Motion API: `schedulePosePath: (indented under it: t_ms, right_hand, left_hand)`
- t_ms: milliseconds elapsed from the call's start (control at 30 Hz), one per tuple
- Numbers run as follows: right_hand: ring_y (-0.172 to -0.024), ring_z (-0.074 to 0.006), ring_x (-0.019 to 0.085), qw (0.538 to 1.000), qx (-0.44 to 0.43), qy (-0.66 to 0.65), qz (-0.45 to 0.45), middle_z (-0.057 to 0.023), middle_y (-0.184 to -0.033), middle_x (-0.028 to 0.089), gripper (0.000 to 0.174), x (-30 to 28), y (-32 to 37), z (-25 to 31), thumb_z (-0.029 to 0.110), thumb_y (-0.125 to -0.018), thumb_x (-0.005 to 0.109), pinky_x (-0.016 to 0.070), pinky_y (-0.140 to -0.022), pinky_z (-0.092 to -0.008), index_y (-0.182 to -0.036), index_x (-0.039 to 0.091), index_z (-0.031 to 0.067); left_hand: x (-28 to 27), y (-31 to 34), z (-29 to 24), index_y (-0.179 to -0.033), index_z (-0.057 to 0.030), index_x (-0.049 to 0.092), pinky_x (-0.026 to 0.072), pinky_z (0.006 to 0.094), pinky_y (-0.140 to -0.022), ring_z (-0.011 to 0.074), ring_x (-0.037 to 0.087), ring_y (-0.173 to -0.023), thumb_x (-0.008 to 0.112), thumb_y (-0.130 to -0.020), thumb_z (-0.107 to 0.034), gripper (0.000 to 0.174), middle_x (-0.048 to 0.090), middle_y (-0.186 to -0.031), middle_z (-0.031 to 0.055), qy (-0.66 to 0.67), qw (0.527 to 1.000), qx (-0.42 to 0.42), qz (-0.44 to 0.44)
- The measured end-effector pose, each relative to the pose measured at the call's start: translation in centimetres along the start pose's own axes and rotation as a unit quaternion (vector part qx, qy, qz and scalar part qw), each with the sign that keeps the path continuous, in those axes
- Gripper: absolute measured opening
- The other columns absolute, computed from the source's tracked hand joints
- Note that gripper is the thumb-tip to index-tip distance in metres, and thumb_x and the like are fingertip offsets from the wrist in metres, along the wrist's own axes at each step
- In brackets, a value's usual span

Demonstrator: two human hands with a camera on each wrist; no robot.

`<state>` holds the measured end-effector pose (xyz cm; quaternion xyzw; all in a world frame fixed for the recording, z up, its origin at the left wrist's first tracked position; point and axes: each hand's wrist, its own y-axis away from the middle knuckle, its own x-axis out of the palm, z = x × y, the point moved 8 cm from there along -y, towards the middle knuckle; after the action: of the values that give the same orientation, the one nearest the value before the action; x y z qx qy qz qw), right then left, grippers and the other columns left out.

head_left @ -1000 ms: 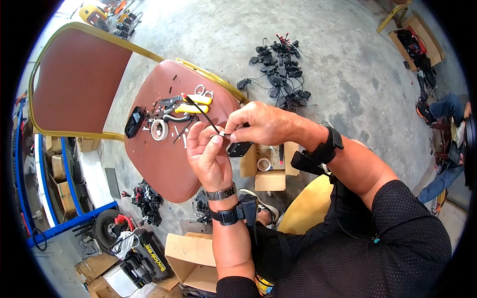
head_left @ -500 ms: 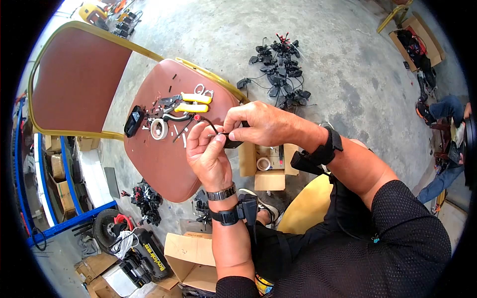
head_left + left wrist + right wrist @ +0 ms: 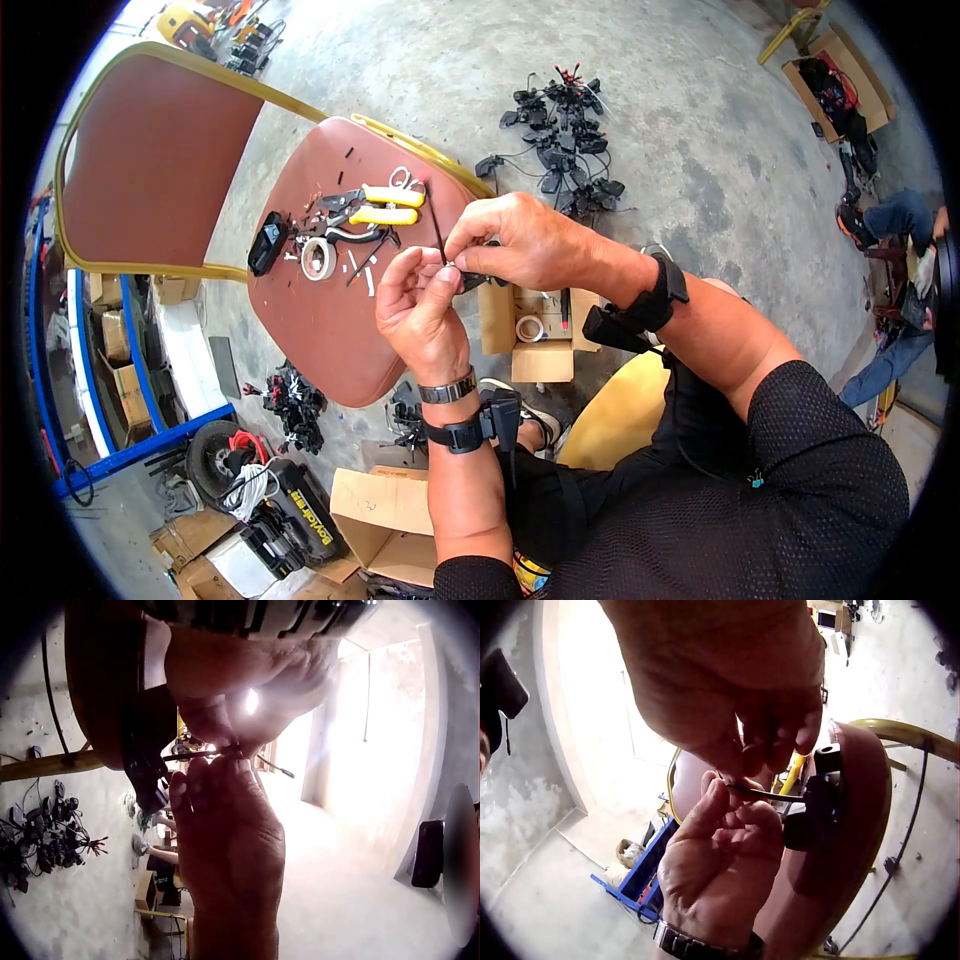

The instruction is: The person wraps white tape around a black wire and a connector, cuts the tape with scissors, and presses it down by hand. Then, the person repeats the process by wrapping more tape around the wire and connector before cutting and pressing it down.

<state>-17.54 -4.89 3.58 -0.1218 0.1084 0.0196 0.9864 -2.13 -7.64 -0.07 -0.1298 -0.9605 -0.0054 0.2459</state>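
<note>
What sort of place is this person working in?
Probably a small repair workshop or garage: a bare concrete floor, a heap of black wired parts lying on it, and yellow-handled pliers and a tape roll on a chair seat used as a bench.

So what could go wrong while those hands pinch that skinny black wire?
The thin black red-tipped wire is only pinched lightly between the left hand and the right hand, so it might slip out. The small black plastic box under the right hand sits near the edge of the red-brown padded chair seat. If dropped, it could hit the grey concrete floor.
</note>
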Motion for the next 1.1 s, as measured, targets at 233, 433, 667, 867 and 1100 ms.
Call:
schedulePosePath:
  t_ms: [233, 433, 667, 867, 1100]
  right_hand:
    - [-0.080, -0.0269, 0.068, 0.998, -0.032, 0.044, -0.007, -0.0143, -0.085, 0.069, 0.008, 0.0, 0.0, 0.3, 0.004, -0.083, 0.068, 0.0535, -0.071, -0.0358, -0.090, 0.068, -0.0015]
    - [-0.075, -0.0300, 0.066, 0.996, -0.045, 0.079, -0.007, -0.0141, -0.080, 0.066, 0.005, -0.3, 0.1, 0.2, 0.003, -0.082, 0.066, 0.0521, -0.068, -0.0387, -0.085, 0.065, -0.0010]
    - [-0.075, -0.0339, 0.063, 0.986, -0.102, 0.131, -0.023, -0.0146, -0.078, 0.063, 0.006, -0.2, 0.2, 0.3, 0.005, -0.083, 0.065, 0.0503, -0.068, -0.0420, -0.082, 0.061, 0.0009]
    - [-0.077, -0.0346, 0.064, 0.984, -0.105, 0.140, -0.022, -0.0151, -0.079, 0.063, 0.006, 0.1, 0.2, 0.1, 0.005, -0.083, 0.064, 0.0506, -0.069, -0.0432, -0.083, 0.061, 0.0002]
    - [-0.079, -0.0372, 0.065, 0.988, -0.064, 0.132, -0.042, -0.0177, -0.080, 0.065, 0.010, 0.1, 0.2, -0.4, 0.011, -0.084, 0.060, 0.0516, -0.070, -0.0450, -0.082, 0.061, 0.0007]
  left_hand:
    - [0.2, 0.1, 0.2, -0.118, 0.0015, 0.063, 0.0566, 0.0281, -0.069, 0.0164, 0.065, -0.082, 0.066, -0.084, 0.013, 0.036, 0.067, -0.105, 0.0099, -0.026, 0.999, -0.018, -0.010]
    - [0.8, 0.2, 0.7, -0.119, 0.0056, 0.063, 0.0568, 0.0283, -0.070, 0.0165, 0.067, -0.079, 0.067, -0.087, 0.007, 0.032, 0.069, -0.099, 0.0097, -0.086, 0.995, -0.052, 0.015]
    - [0.9, 0.3, 1.0, -0.120, 0.0077, 0.065, 0.0576, 0.0278, -0.067, 0.0153, 0.067, -0.074, 0.068, -0.090, 0.002, 0.030, 0.072, -0.094, 0.0109, -0.177, 0.983, -0.045, 0.024]
    - [0.8, 0.6, 0.7, -0.110, 0.0066, 0.067, 0.0588, 0.0276, -0.061, 0.0149, 0.066, -0.067, 0.067, -0.092, 0.000, 0.019, 0.071, -0.092, 0.0103, -0.193, 0.981, -0.032, -0.008]
    - [1.5, 1.1, 0.4, -0.102, 0.0044, 0.065, 0.0574, 0.0269, -0.061, 0.0135, 0.065, -0.068, 0.066, -0.093, -0.001, 0.010, 0.069, -0.088, 0.0081, -0.191, 0.981, -0.002, -0.032]
